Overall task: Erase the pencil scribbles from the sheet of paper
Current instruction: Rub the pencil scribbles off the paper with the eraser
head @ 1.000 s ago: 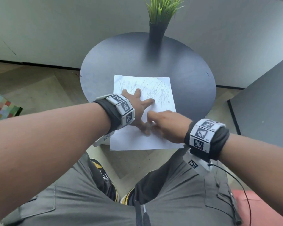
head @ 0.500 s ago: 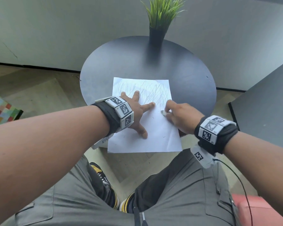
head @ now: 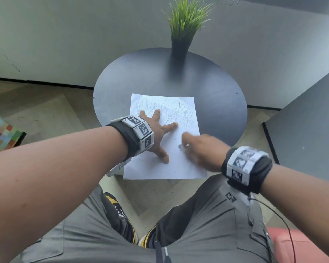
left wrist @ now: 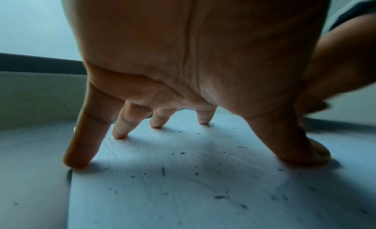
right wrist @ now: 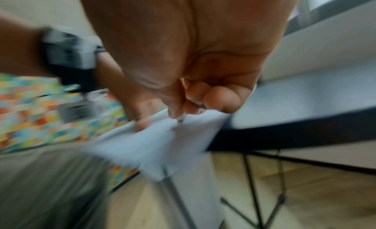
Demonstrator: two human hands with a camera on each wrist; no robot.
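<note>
Five splayed fingers (left wrist: 81, 153) (left) pinning paper (head: 171, 168)

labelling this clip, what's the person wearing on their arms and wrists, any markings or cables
Both forearms are bare, with no sleeves. Each wrist carries a black fabric band ringed by white blocks printed with black square-pattern tags: the left wrist band and the right wrist band. A white unit with another tag sits under each wrist, and a thin black cable trails from the right one. The left hand and right hand wear no gloves.
</note>
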